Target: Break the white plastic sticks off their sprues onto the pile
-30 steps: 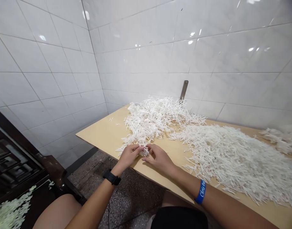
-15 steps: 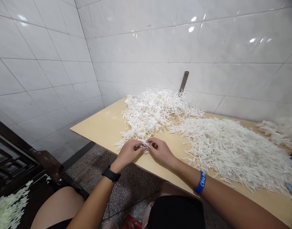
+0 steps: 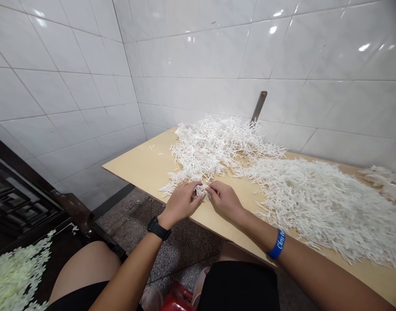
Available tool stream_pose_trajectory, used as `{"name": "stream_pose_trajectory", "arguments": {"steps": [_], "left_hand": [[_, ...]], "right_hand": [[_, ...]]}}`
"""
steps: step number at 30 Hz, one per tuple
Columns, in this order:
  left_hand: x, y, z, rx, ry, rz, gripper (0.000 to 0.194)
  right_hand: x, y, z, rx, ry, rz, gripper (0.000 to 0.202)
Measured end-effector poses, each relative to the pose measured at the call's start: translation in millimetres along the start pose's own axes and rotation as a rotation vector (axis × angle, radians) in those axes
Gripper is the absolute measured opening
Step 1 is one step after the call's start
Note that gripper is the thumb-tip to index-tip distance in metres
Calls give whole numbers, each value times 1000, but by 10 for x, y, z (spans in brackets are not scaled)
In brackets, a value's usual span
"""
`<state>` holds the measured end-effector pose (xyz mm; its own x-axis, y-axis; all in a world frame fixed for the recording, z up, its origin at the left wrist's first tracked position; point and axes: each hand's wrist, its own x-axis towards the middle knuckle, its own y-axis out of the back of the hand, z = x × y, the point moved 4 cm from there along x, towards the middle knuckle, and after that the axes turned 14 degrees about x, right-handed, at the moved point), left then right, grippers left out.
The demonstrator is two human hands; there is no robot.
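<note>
White slivers (image 3: 202, 189) form a small clump at the near edge of the tabletop (image 3: 136, 163), right hand (image 3: 224, 199) pinching it, left hand (image 3: 182, 201) curled part-open around it, grip unclear. Handling appears incomplete: a tangled far heap (image 3: 213, 144) remains beside a broad right heap (image 3: 324, 201).

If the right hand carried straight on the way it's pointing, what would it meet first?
The small bunch of white pieces at the tips of the right hand; just beyond, probably the left hand, though depth there is hard to judge.
</note>
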<state>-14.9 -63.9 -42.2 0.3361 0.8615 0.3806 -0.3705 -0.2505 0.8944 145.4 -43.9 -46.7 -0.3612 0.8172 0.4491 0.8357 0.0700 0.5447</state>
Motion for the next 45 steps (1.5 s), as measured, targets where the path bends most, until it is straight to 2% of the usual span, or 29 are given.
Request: {"name": "stream_pose_trajectory", "arguments": {"steps": [3,8,12,14,16,18,21,23,26,29,31,33,37,41,45], "left_hand": [[18,-23,-23,-21,31,-9,51],[42,-129,-43,64,42,-58,48],[60,-189,-48,125,41,-105,45],[67,-193,-68,152,77,-108,44],[65,-185,-86,162,103,-96,44],[51,-174,-90,142,83,-81,43],[24,-144,-90,70,31,-65,40],[22,-108,-106,6,25,-51,35],[50,-61,-144,-80,40,-52,31],[76,-49,-189,-127,75,-72,41],[76,-54,-226,-167,121,-76,43],[66,-61,-263,-228,170,-74,43],[52,-50,-311,-358,219,-58,41],[52,-22,-340,-345,299,13,40],[50,-32,-349,-260,447,96,35]], "right_hand": [[-17,1,26,70,-36,-16,32],[-42,-10,23,78,-98,-29,35],[-161,-14,-132,23,-149,-73,38],[-256,22,-268,-5,-121,-121,37],[-338,122,-358,-39,-89,-176,35],[-372,311,-330,-128,-106,-199,32],[-331,682,-110,-420,-154,-197,23],[-278,877,47,-625,-174,-225,28],[-197,988,118,-741,-187,-204,36],[-116,834,-27,-575,-167,-134,27],[-66,612,-145,-392,-194,-150,22],[-20,356,-235,-255,-231,-203,27],[75,-39,-305,-244,-170,-224,24],[91,-197,-296,-237,-94,-154,32],[-72,-229,-384,-136,-84,-228,38]]}}
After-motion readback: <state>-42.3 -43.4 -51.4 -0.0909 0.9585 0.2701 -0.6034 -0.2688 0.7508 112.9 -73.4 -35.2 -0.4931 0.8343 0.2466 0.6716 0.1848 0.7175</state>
